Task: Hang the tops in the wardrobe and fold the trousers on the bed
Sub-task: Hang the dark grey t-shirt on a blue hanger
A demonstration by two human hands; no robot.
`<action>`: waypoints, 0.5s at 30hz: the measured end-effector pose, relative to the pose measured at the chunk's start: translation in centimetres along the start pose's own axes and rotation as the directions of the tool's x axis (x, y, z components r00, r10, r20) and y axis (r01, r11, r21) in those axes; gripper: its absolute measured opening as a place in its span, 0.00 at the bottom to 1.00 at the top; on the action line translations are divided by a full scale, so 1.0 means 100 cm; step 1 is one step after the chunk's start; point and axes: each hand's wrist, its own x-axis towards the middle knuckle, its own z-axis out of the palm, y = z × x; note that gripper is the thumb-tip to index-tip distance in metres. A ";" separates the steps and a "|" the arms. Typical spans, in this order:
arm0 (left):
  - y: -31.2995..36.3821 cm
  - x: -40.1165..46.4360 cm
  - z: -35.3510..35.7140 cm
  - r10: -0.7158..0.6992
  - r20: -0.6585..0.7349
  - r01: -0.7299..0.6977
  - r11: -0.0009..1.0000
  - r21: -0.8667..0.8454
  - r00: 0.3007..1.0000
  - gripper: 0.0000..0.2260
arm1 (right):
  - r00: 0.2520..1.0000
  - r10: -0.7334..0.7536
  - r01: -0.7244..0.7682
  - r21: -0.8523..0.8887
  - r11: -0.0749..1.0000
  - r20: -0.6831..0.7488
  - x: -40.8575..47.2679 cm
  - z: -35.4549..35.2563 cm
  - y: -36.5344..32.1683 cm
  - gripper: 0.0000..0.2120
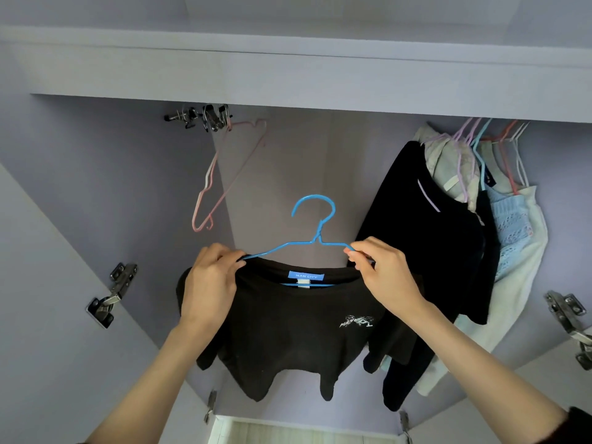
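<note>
Left hand (209,277) and right hand (381,274) each pinch a shoulder of the blue hanger (315,232), which carries the black top (288,328) (soft, light, likely to slip). Behind it stands the wardrobe (96,187); grip the hanger's neck.

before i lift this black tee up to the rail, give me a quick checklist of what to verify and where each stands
1. Both hands on the hanger: ok. The left hand and the right hand each pinch a shoulder of the blue hanger.
2. Black t-shirt seated on the hanger: ok at the collar; the shoulder ends are hidden by the hands, cannot tell.
3. Hook free and upright: ok, nothing caught on it.
4. Free gap on the rail: the rail itself is hidden, cannot tell, but there is open space between the empty pink hanger and the hung clothes.
5. Hem clear of the neighbouring garments: not ok, the right side overlaps the hung black top.
</note>
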 end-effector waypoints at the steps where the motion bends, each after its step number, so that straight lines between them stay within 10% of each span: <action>1: 0.001 -0.001 0.003 -0.012 0.016 0.013 1.000 -0.013 1.000 0.07 | 1.000 0.014 -0.014 0.019 1.000 0.020 -0.002 -0.001 0.001 0.05; 8: 0.009 -0.006 0.026 0.019 0.087 -0.018 1.000 -0.013 0.996 0.07 | 0.944 0.238 -0.290 0.227 0.930 0.228 -0.012 -0.016 0.010 0.07; 15: 0.046 0.016 0.028 0.315 -0.029 -0.313 0.949 0.045 0.949 0.17 | 0.753 0.525 -0.658 0.439 0.611 0.397 -0.005 -0.033 0.026 0.06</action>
